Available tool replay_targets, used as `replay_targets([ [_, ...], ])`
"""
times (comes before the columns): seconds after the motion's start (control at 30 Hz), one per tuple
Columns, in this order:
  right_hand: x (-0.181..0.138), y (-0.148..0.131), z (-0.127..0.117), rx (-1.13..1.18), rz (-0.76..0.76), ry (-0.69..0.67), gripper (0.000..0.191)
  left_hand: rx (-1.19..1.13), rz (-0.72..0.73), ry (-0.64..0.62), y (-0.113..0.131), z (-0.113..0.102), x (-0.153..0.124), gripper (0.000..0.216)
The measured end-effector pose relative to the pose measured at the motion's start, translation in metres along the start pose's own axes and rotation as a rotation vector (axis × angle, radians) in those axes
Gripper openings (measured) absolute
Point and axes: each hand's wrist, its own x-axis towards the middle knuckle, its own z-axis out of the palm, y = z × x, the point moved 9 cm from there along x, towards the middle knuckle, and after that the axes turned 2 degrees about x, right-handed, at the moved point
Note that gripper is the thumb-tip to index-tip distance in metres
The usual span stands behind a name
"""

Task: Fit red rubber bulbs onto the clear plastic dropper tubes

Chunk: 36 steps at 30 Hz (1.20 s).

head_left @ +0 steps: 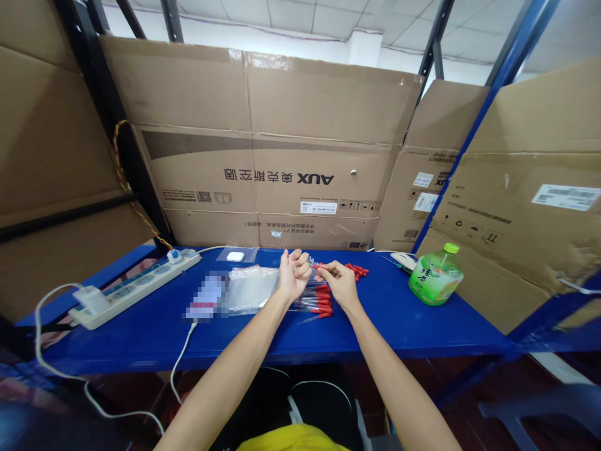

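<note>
Head view: my left hand [293,277] curls its fingers round a clear tube [310,263], held just above the blue counter [404,319]. The fingers of my right hand [342,283] pinch its red cap [318,266]. Both hands partly cover the red-capped tubes [318,304] lying beneath. Clear bags [251,288] lie to the left; loose red caps [357,270] and a green bottle [436,275] are to the right.

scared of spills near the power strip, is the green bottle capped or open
Capped: the green bottle stands with its green cap on its neck, right of the right hand on the blue table.
</note>
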Motion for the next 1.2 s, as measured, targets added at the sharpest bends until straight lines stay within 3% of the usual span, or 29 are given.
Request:
replay_targets([
  [0.63, -0.0005, 0.0032, -0.0019, -0.005, 0.013, -0.005, 0.029, 0.017, 0.003, -0.045, -0.0011, 0.0033, 0.0005, 0.038],
  [1.2, -0.0025, -0.0036, 0.0005, -0.046, -0.061, 0.016, 0.022, 0.053, -0.017, -0.065, -0.0071, 0.0036, 0.0007, 0.039],
])
